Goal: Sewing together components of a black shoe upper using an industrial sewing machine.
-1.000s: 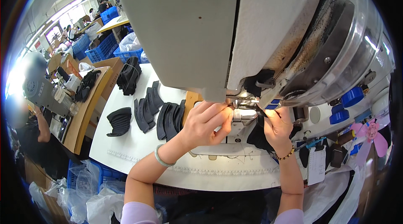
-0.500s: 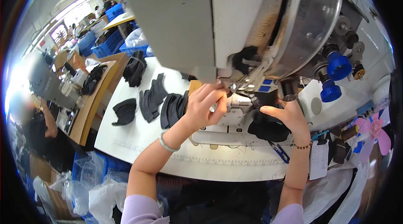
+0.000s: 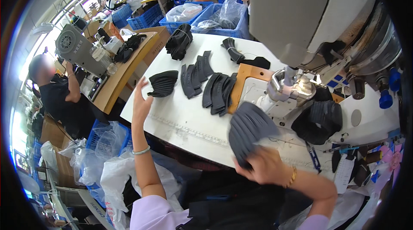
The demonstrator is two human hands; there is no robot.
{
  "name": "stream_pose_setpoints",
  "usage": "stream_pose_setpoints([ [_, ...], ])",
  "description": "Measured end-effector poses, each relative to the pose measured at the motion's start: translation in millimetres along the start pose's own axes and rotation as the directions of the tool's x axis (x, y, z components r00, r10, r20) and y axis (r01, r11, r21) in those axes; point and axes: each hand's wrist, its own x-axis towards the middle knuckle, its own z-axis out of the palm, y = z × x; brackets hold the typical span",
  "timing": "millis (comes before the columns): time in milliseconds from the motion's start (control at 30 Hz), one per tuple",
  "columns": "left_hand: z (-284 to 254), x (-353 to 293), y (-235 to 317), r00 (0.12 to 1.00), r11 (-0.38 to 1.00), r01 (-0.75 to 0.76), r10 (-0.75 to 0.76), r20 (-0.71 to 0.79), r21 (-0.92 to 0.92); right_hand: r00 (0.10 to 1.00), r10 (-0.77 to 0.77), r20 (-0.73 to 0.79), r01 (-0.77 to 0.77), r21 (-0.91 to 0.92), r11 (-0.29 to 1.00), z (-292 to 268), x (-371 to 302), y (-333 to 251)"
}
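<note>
My right hand (image 3: 267, 166) grips one end of a fanned stack of dark grey curved strips (image 3: 250, 128), held above the table's front edge and slightly blurred. At the table's left side, my left hand (image 3: 141, 101) is raised with fingers apart and holds nothing. Its fingertips are next to another fanned stack of black strips (image 3: 163, 83). Further right on the tabletop lie two spread groups of curved strips, one in the middle (image 3: 195, 75) and one by the machine (image 3: 218, 94). The sewing machine's metal arm (image 3: 279, 90) stands beyond my right hand.
A black looped pile of strips (image 3: 318, 120) sits right of the machine arm. Tied black bundles (image 3: 179, 41) lie at the table's far side. The machine head (image 3: 292, 10) overhangs the right. Blue crates (image 3: 228, 17) stand behind; a co-worker (image 3: 58, 88) sits at left.
Both hands have left the machine. My left hand has moved left to the fanned stack; my right hand has come down and nearer, now holding a strip stack. The view has swung left.
</note>
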Motion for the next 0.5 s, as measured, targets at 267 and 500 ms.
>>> stream_pose_setpoints([
  [267,4,-24,-33,0.971,0.977,-0.179,0.157,0.178,0.113,0.979,0.051,0.199,-0.033,-0.095,0.995,200,187,37],
  [500,5,-29,-48,0.999,0.985,-0.01,0.018,0.046,-0.172,0.834,0.35,0.426,-0.521,0.404,0.751,258,192,41],
])
